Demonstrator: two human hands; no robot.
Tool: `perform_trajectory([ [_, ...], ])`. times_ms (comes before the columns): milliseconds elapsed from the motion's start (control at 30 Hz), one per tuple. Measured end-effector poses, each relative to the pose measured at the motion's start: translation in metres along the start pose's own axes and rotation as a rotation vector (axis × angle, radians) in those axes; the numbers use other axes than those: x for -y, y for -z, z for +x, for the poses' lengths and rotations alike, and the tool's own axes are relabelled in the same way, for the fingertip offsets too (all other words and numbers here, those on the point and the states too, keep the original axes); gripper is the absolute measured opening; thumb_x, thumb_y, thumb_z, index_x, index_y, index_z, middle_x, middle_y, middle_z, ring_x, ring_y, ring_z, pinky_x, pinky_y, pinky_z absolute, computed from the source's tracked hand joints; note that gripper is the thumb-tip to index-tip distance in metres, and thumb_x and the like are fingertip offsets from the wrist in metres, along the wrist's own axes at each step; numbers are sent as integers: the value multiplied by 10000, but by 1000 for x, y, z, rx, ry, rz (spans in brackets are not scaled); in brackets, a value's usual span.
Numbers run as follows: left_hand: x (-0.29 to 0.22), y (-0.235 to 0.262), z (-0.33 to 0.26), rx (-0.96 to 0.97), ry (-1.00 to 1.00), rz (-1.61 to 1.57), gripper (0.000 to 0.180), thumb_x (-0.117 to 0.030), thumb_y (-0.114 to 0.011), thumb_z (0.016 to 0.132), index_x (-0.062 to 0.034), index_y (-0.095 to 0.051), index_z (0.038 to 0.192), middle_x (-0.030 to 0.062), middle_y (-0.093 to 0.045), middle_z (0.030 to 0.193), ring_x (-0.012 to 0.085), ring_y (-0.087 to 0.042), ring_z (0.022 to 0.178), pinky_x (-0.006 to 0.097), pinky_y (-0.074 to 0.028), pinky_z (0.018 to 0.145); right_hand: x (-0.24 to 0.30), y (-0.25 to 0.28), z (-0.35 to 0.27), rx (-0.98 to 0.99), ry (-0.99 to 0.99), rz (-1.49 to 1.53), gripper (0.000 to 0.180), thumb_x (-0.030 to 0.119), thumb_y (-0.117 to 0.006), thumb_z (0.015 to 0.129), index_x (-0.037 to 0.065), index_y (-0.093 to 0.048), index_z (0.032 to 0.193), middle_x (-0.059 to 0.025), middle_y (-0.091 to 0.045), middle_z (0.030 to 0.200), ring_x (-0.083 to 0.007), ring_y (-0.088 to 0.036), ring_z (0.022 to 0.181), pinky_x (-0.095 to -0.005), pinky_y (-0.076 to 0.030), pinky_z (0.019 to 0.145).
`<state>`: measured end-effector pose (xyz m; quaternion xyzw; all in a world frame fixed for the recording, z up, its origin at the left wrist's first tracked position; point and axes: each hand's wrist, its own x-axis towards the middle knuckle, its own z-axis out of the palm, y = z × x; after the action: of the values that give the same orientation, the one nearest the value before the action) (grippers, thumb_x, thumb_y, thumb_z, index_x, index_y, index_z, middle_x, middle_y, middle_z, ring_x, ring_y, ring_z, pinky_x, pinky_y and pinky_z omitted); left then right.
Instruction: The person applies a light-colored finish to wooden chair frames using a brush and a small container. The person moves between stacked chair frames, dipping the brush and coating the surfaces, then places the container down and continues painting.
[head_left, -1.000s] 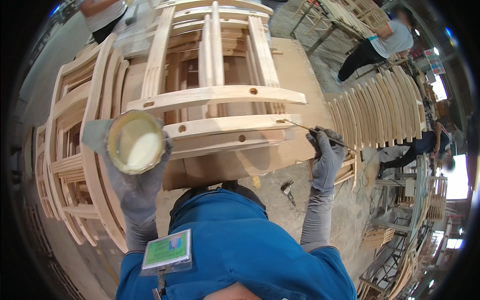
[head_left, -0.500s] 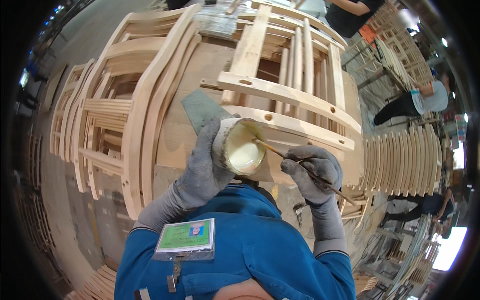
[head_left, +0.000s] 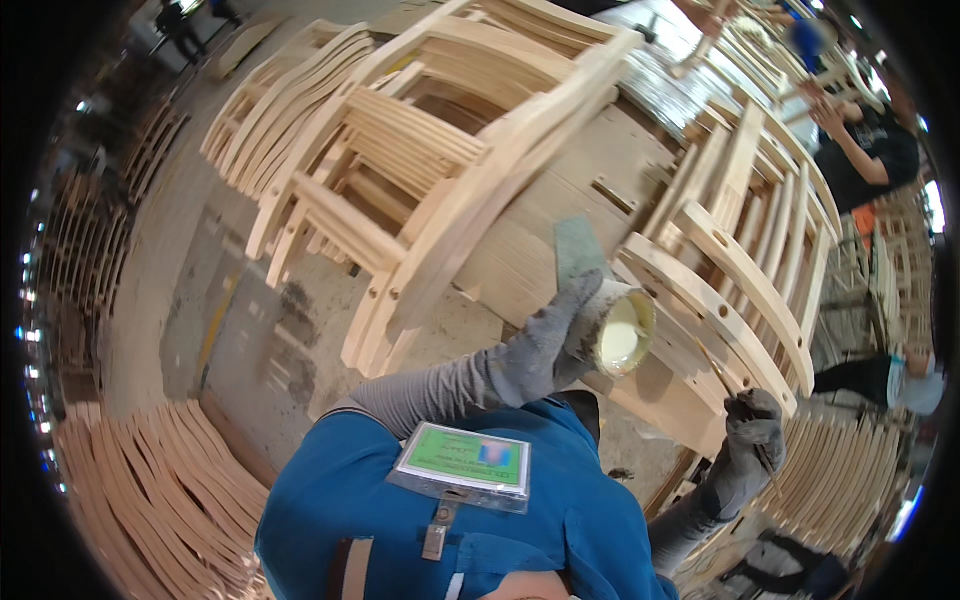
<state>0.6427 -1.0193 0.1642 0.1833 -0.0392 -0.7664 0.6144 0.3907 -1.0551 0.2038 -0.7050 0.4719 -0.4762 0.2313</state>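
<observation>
In a grey glove, my left hand [head_left: 550,345] is wrapped round a white, stained cup [head_left: 596,312]. Its open mouth tilts toward me, and a pale cream liquid [head_left: 620,345] shows inside. My right hand [head_left: 752,440], gloved too, grips a thin wooden stick [head_left: 713,362] whose tip is out of the cup and close to the curved wooden rails. Those rails belong to a stack of slatted wooden frames [head_left: 715,310] just beyond the stick. Behind the cup, a flat grey-green plate [head_left: 577,247] lies on the cardboard-covered surface [head_left: 520,255].
Stacked chair-like wooden frames [head_left: 450,210] stand at the left. Curved wooden parts are piled at the lower left [head_left: 160,490] and lower right [head_left: 840,475]. A person in black [head_left: 865,155] works at the far right, near a plastic-wrapped bundle [head_left: 665,75].
The stick has come out of the cup, and my right hand has moved toward the slatted frames. The view has swung left, bringing more of the left-hand stack into sight.
</observation>
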Motion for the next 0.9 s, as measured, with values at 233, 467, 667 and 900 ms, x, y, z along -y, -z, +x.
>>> perform_trajectory([
  [233, -7, 30, -32, 63, -101, -93, 443, -416, -423, 957, -61, -503, 1209, 92, -587, 1154, 203, -574, 1074, 362, -467, 945, 28, -8, -25, -184, -302, 429, 118, -27, -580, 781, -30, -583, 899, -134, -603, 925, -190, -607, 738, -279, -488, 730],
  [467, 12, 55, -57, 115, -1, -175, 439, -404, -450, 950, -46, -506, 1198, 90, -599, 1139, 203, -607, 1016, 351, -511, 889, 68, 15, -76, -268, -177, 170, 125, 34, -569, 859, -38, -603, 957, -98, -614, 843, -159, -595, 723, -256, -483, 696],
  [667, 29, 47, -97, 265, 139, -94, 474, -454, -440, 942, -60, -498, 1200, 81, -596, 1117, 186, -601, 1008, 335, -513, 874, 101, 31, -161, -426, -223, 125, 142, 92, -560, 906, -33, -609, 951, -90, -610, 839, -146, -602, 742, -253, -514, 689],
  [900, 45, 70, -190, 400, 172, -141, 449, -401, -415, 961, -40, -490, 1217, 103, -575, 1177, 224, -570, 1085, 371, -473, 941, 154, 27, -275, -539, -266, 87, 181, 120, -556, 915, -45, -614, 964, -113, -632, 891, -167, -626, 801, -276, -538, 724],
])
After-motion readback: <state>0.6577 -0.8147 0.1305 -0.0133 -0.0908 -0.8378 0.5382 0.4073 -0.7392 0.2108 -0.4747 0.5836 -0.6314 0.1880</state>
